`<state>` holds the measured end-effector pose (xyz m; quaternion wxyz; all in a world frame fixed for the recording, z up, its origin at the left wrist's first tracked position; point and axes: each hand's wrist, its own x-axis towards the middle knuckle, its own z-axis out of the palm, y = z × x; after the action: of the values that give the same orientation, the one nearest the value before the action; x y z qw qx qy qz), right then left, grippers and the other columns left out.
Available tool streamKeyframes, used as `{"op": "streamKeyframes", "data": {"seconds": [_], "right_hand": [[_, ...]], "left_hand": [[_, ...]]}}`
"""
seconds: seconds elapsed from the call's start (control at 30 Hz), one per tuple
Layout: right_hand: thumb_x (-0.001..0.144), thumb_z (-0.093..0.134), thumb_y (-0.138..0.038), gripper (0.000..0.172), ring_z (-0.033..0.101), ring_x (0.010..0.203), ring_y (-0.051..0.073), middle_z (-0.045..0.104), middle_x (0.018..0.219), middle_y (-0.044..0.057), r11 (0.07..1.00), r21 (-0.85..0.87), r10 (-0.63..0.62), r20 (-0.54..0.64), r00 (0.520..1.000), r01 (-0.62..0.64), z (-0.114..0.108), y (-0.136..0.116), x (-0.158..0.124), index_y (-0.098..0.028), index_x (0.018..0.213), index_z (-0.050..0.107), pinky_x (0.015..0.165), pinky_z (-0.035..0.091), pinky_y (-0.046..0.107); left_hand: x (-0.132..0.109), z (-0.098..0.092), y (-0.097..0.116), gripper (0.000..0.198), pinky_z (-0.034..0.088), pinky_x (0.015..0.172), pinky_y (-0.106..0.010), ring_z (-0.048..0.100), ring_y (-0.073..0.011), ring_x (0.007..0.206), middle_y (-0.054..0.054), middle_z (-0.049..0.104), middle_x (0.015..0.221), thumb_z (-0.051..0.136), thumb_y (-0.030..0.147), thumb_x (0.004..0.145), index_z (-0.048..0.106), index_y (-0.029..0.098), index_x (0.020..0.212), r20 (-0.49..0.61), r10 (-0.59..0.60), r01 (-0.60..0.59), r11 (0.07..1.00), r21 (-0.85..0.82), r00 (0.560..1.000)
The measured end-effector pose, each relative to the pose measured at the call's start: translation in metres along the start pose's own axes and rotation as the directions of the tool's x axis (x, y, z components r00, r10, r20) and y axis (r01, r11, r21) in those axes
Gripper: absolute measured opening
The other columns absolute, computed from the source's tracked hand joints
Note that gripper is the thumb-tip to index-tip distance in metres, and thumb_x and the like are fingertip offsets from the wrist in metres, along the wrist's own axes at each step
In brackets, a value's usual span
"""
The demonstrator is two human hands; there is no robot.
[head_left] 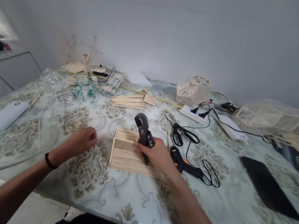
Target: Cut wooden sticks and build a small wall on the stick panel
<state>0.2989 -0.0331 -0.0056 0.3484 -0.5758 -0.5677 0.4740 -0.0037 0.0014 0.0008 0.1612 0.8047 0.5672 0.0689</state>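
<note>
A person's right hand (158, 154) grips a dark cutting tool (144, 136), fingers wrapped round its handles, over a flat panel of pale wooden sticks (127, 156) at the near middle of a flower-patterned worktop (127, 195). The left hand (84, 141), a black band (50, 161) at its wrist, is curled into a loose fist left of the panel; whether it encloses something small cannot be told.

Toward the back, clear plastic packets (111, 87) hold bundled sticks, near crumpled clear plastic (52, 76). A small wooden holder (86, 68) at back left appears to have sticks standing in it. A white power strip (196, 114) has two dark plugs seated in its sockets.

Loose sticks (128, 101) lie piled beyond the panel. Black-handled scissors (185, 134) and a black glue gun (185, 163) with a coiled cord crowd the space just beside the right hand. A faceted stick frame (194, 90) stands near the wall, a second frame (270, 116) to its right. A dark flat slab (270, 187) lies at right, a white device (6, 115) at far left.

The right hand hides part of the panel's right side and the tool's lower grip; the tool's tip is hard to make out. Items at the right edge are cut off and blurred.
</note>
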Motion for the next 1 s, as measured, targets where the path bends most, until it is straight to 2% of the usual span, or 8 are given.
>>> {"op": "streamKeyframes", "data": {"seconds": [0.13,0.23,0.3,0.43,0.53,0.63,0.8,1.0], "right_hand": [[0.076,0.071,-0.045,0.032,0.052,0.05,0.014,0.057,0.053,-0.003,1.0,-0.012,-0.002,-0.11,0.994,0.001,-0.018,-0.002,0.022,-0.016,0.088,0.071,0.053,0.04,0.026],[0.072,0.073,-0.039,0.039,0.051,0.046,0.014,0.055,0.049,-0.005,0.998,-0.053,0.004,-0.202,0.979,-0.015,-0.03,-0.01,0.039,-0.014,0.102,0.073,0.052,0.039,0.025],[0.072,0.075,-0.041,0.043,0.048,0.044,0.012,0.052,0.046,-0.006,0.998,-0.057,-0.023,-0.276,0.961,0.008,-0.033,-0.02,0.041,-0.012,0.105,0.074,0.051,0.038,0.025],[0.075,0.075,-0.051,0.047,0.047,0.046,0.011,0.052,0.05,-0.006,0.969,0.151,-0.157,-0.228,0.961,0.194,-0.027,-0.049,0.02,-0.014,0.104,0.074,0.049,0.036,0.025],[0.075,0.077,-0.052,0.043,0.051,0.05,0.011,0.057,0.059,-0.004,0.928,0.23,-0.257,-0.174,0.951,0.293,-0.021,-0.072,-0.004,-0.017,0.099,0.073,0.051,0.04,0.025],[0.077,0.076,-0.052,0.035,0.053,0.053,0.011,0.059,0.061,-0.002,0.933,0.124,-0.302,-0.238,0.923,0.337,-0.023,-0.082,-0.018,-0.017,0.083,0.07,0.053,0.043,0.025],[0.08,0.075,-0.047,0.03,0.053,0.053,0.012,0.061,0.058,-0.002,0.969,-0.057,-0.246,-0.262,0.933,0.239,-0.033,-0.06,-0.017,-0.017,0.082,0.071,0.056,0.044,0.026],[0.082,0.072,-0.04,0.022,0.061,0.069,0.016,0.069,0.075,0.001,0.959,-0.162,-0.241,-0.05,0.969,0.231,-0.025,-0.029,-0.01,-0.018,0.084,0.072,0.067,0.045,0.027]], "left_hand": [[0.002,-0.02,-0.003,0.02,0.042,0.06,-0.028,0.06,-0.0176,0.062,-0.003,0.069,0.068,0.054,0.033,0.089,0.065,0.018,0.08,0.005,0.005,-0.005,0.996,-0.084,1.0],[0.008,-0.04,0.007,0.03,0.05,0.068,-0.028,0.068,-0.0193,0.073,-0.004,0.075,0.081,0.06,0.044,0.089,0.07,0.018,0.097,-0.117,0.016,-0.049,0.958,-0.281,0.993],[0.012,-0.053,0.024,0.039,0.054,0.074,-0.028,0.071,-0.0206,0.082,-0.006,0.078,0.091,0.065,0.049,0.087,0.071,0.018,0.109,-0.22,0.006,-0.099,0.904,-0.415,0.976],[0.019,-0.068,0.077,0.025,0.056,0.078,-0.026,0.072,-0.0188,0.084,-0.005,0.079,0.095,0.07,0.04,0.086,0.076,0.019,0.097,-0.348,0.079,-0.255,0.831,-0.495,0.934],[0.027,-0.067,0.114,0.018,0.056,0.079,-0.023,0.071,-0.0161,0.082,-0.002,0.079,0.091,0.07,0.035,0.088,0.078,0.019,0.091,-0.332,0.269,-0.409,0.768,-0.493,0.904],[0.035,-0.059,0.132,0.016,0.056,0.08,-0.023,0.072,-0.0156,0.082,-0.002,0.079,0.089,0.069,0.031,0.09,0.079,0.019,0.091,-0.286,0.363,-0.462,0.729,-0.506,0.887],[0.038,-0.048,0.117,0.026,0.056,0.084,-0.026,0.074,-0.0184,0.089,-0.003,0.081,0.099,0.063,0.039,0.094,0.079,0.022,0.102,-0.13,0.436,-0.447,0.786,-0.426,0.89],[0.031,-0.04,0.093,0.027,0.055,0.069,-0.027,0.073,-0.0192,0.07,-0.002,0.082,0.089,0.066,0.046,0.088,0.083,0.026,0.094,0.063,0.436,-0.403,0.871,-0.279,0.898]]}}
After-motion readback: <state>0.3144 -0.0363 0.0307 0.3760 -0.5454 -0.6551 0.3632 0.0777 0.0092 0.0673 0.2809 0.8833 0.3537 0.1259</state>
